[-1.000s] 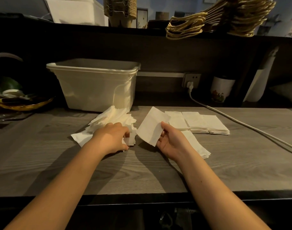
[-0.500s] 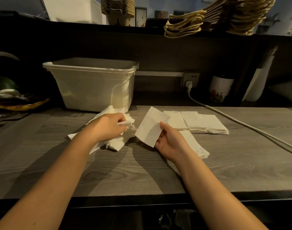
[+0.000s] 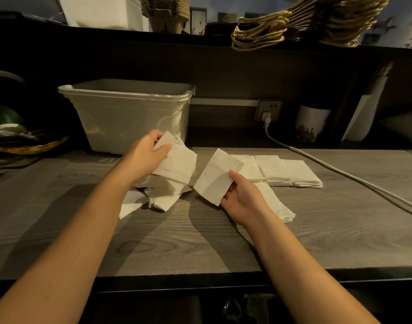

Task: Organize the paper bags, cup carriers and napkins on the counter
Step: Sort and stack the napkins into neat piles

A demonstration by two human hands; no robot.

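My left hand (image 3: 145, 155) pinches a few white napkins (image 3: 179, 162) and holds them above a loose, messy napkin pile (image 3: 153, 197) on the wooden counter (image 3: 176, 242). My right hand (image 3: 241, 197) holds a single flat napkin (image 3: 215, 176) by its lower corner, tilted upright. Neat napkin stacks (image 3: 284, 170) lie in a row behind my right hand, and another stack (image 3: 277, 204) lies partly under my right wrist. Paper bags with twine handles (image 3: 294, 26) lie on the upper shelf. Brown cup carriers (image 3: 164, 12) stand on that shelf too.
A large translucent plastic bin (image 3: 127, 113) stands at the back left. A white cable (image 3: 340, 174) runs from a wall socket (image 3: 268, 111) across the right side of the counter. A patterned mug (image 3: 311, 122) stands at the back right. A golden dish (image 3: 27, 143) with clutter sits far left.
My left hand has lifted several napkins off the messy pile, up and toward the bin. My right hand keeps hold of its single napkin in nearly the same place.
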